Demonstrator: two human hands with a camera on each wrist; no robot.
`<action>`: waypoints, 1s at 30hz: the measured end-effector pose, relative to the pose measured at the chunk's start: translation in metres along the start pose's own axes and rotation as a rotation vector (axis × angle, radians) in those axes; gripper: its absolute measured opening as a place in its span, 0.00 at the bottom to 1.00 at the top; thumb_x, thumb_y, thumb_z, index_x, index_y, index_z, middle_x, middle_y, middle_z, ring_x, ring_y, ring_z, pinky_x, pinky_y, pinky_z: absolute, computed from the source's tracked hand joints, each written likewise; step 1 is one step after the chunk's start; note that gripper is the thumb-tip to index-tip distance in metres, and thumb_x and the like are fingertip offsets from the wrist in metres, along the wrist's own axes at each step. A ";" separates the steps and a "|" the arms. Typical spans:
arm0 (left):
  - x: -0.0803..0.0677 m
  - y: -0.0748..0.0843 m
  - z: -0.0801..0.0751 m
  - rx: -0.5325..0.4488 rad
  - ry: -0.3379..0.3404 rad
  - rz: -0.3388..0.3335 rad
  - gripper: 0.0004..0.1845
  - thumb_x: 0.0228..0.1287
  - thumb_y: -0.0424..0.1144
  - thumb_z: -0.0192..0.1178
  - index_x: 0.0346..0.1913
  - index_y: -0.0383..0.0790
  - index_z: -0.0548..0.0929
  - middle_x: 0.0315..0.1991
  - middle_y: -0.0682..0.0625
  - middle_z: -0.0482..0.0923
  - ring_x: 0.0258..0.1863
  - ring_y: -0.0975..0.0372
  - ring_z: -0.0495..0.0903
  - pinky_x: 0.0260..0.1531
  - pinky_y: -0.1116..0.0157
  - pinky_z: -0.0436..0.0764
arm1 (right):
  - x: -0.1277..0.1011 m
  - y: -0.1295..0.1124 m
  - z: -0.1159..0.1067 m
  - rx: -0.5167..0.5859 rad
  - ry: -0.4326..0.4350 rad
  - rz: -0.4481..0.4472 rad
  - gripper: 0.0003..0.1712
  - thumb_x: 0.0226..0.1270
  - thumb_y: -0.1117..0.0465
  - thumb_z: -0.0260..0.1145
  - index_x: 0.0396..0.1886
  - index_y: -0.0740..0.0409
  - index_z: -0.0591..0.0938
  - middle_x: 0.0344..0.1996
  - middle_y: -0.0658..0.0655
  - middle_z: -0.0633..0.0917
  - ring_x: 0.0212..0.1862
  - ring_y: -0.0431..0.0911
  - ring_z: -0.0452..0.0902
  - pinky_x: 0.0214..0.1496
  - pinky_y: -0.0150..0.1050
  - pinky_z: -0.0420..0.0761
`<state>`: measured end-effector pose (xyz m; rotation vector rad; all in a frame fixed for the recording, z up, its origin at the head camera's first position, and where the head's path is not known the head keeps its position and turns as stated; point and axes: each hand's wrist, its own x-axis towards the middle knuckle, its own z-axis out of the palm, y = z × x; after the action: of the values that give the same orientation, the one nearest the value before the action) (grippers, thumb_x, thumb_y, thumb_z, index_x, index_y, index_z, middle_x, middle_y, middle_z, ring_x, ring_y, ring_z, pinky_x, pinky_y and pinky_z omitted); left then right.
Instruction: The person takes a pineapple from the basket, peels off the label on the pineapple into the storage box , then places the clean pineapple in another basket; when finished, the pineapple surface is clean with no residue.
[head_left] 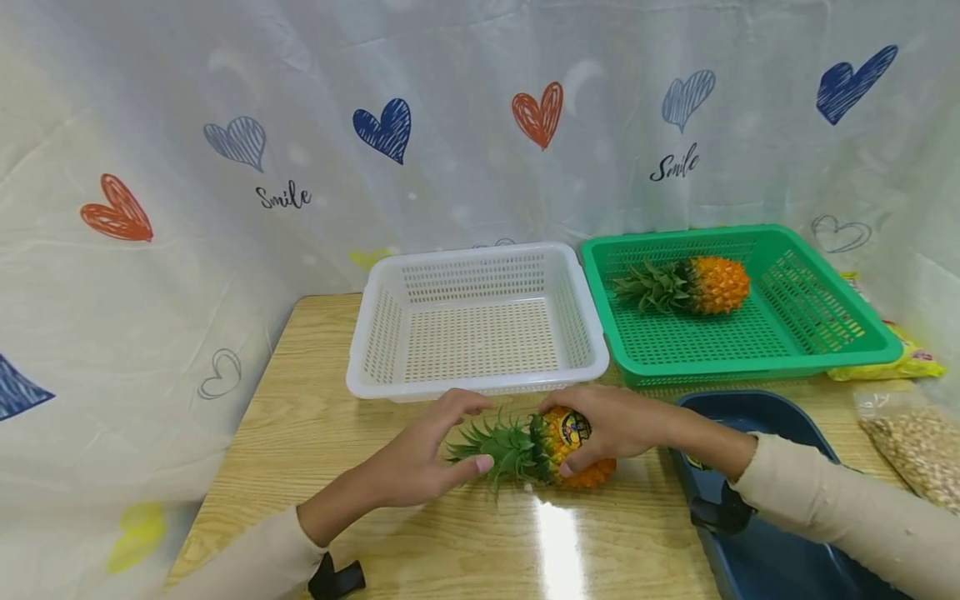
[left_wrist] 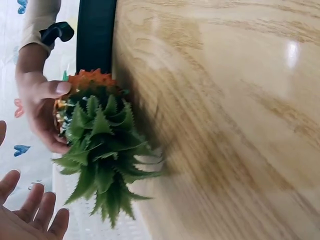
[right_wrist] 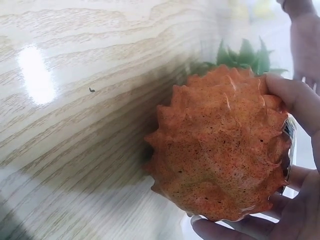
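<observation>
A small pineapple (head_left: pixel 553 442) with a round sticker lies on its side over the wooden table, its green crown (left_wrist: pixel 107 155) pointing left. My right hand (head_left: pixel 618 419) grips the orange body from above, thumb on the near side and fingers on the far side. In the right wrist view the knobbly base (right_wrist: pixel 220 150) faces the camera. Beside the crown is my left hand (head_left: pixel 420 458), its thumb and fingers spread apart around the leaf tips without closing on them.
Behind the hands stand a white basket (head_left: pixel 480 389) and a green basket (head_left: pixel 750 367), which holds another pineapple (head_left: pixel 716 285). A dark blue tray (head_left: pixel 787 533) is under the right forearm. Farther right lie a yellow packet (head_left: pixel 911 358) and a clear bag of beige pieces (head_left: pixel 918 446).
</observation>
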<state>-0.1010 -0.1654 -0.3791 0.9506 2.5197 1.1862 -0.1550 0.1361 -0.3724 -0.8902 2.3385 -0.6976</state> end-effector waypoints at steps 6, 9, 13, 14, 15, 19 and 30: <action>0.008 -0.010 0.011 0.159 -0.029 0.005 0.33 0.70 0.60 0.59 0.74 0.57 0.64 0.69 0.56 0.64 0.69 0.59 0.66 0.64 0.48 0.72 | -0.001 -0.001 0.000 -0.023 0.005 -0.003 0.43 0.55 0.38 0.77 0.68 0.47 0.74 0.57 0.50 0.79 0.46 0.40 0.77 0.40 0.40 0.78; 0.011 -0.014 0.015 0.181 -0.040 -0.019 0.35 0.69 0.62 0.59 0.74 0.58 0.64 0.70 0.56 0.63 0.70 0.59 0.63 0.64 0.47 0.72 | -0.002 -0.001 0.000 -0.018 0.002 -0.004 0.43 0.55 0.38 0.77 0.68 0.47 0.74 0.58 0.50 0.79 0.49 0.42 0.78 0.43 0.41 0.80; 0.016 -0.018 0.019 0.189 -0.076 -0.050 0.37 0.68 0.64 0.59 0.76 0.60 0.63 0.74 0.53 0.60 0.73 0.55 0.61 0.63 0.45 0.72 | -0.002 -0.001 0.000 -0.004 -0.005 -0.004 0.42 0.56 0.39 0.77 0.68 0.48 0.74 0.58 0.51 0.79 0.49 0.42 0.78 0.44 0.41 0.80; 0.017 -0.018 0.020 0.192 -0.087 -0.055 0.38 0.67 0.64 0.59 0.77 0.60 0.62 0.74 0.52 0.59 0.73 0.53 0.61 0.63 0.44 0.72 | -0.002 -0.001 0.000 0.004 -0.007 -0.004 0.42 0.56 0.39 0.77 0.68 0.49 0.74 0.58 0.51 0.79 0.48 0.41 0.78 0.43 0.41 0.80; 0.017 -0.019 0.021 0.196 -0.098 -0.059 0.39 0.67 0.65 0.59 0.77 0.59 0.62 0.75 0.51 0.59 0.74 0.52 0.60 0.63 0.44 0.72 | -0.002 -0.001 0.000 0.006 -0.008 -0.004 0.42 0.56 0.40 0.77 0.68 0.49 0.74 0.58 0.51 0.79 0.48 0.41 0.78 0.43 0.40 0.80; 0.019 -0.022 0.024 0.191 -0.132 -0.078 0.43 0.64 0.66 0.61 0.78 0.55 0.61 0.76 0.47 0.57 0.74 0.48 0.60 0.63 0.42 0.71 | -0.002 -0.001 0.001 0.007 -0.008 -0.015 0.42 0.57 0.39 0.76 0.68 0.49 0.74 0.59 0.51 0.79 0.51 0.43 0.78 0.45 0.42 0.80; 0.024 -0.026 0.028 0.167 -0.174 -0.105 0.48 0.58 0.57 0.73 0.78 0.54 0.61 0.73 0.46 0.60 0.69 0.49 0.67 0.59 0.46 0.76 | -0.004 0.000 0.004 -0.013 0.008 -0.030 0.42 0.58 0.37 0.74 0.68 0.47 0.74 0.64 0.52 0.77 0.61 0.50 0.75 0.55 0.51 0.79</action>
<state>-0.1198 -0.1456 -0.4152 0.9020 2.5228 0.8362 -0.1501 0.1381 -0.3745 -0.9320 2.3436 -0.7003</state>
